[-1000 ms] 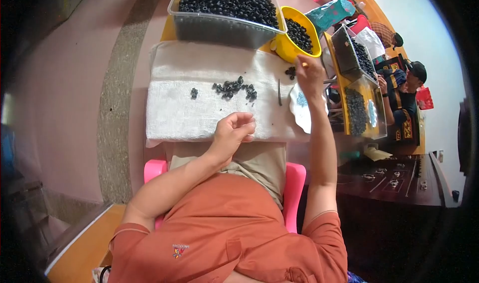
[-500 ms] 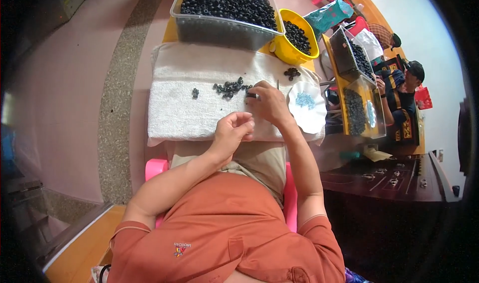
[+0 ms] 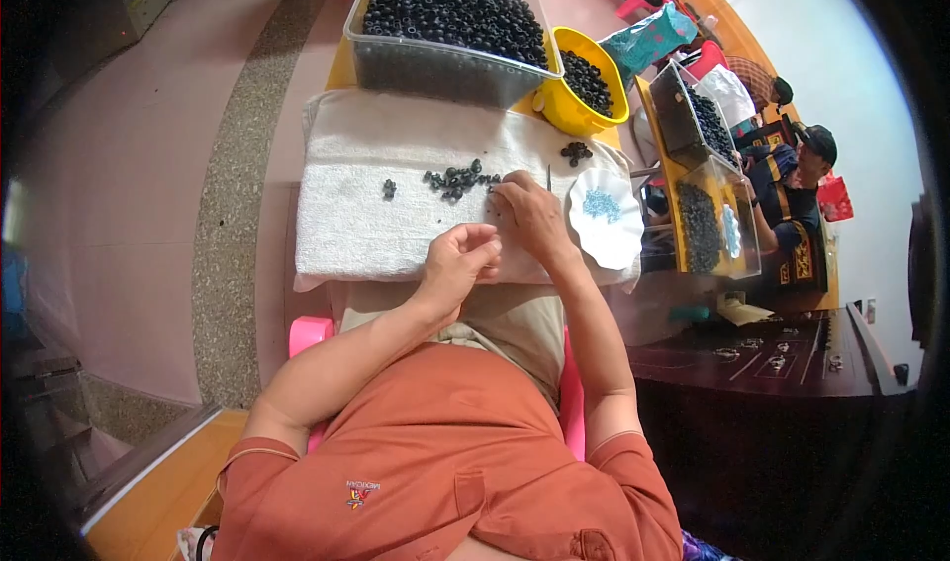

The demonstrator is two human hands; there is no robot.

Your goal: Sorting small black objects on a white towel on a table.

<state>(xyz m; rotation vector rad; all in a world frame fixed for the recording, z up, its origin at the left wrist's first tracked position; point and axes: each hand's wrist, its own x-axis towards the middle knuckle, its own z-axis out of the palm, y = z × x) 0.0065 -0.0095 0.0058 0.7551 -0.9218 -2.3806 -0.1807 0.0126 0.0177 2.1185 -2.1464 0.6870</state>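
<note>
A white towel point(image 3: 366, 230) covers the work surface in front of me. My left hand point(image 3: 460, 264) is held over its near edge, thumb and fingertips pinched together; whatever they hold is too small to make out. My right hand point(image 3: 534, 217) reaches over the towel with curled, closed fingers at the right end of a loose pile of small black ring-like parts point(image 3: 455, 181). What is between its fingertips is hidden. A smaller cluster of black parts point(image 3: 389, 189) lies left of the pile. Right of my right hand sits a white scalloped dish point(image 3: 616, 246) with small light-blue pieces point(image 3: 601, 204).
Beyond the towel stand a clear bin point(image 3: 445, 78) full of black parts and a yellow tub point(image 3: 574, 116) of the same. A dark cluster point(image 3: 575, 152) and a thin dark tool point(image 3: 549, 176) lie near the dish. A person in a dark cap point(image 3: 792, 185) sits at another table, right.
My right hand has shifted slightly down, and the dark piece seen at its fingertips is no longer visible. My left hand keeps its pinch in nearly the same place.
</note>
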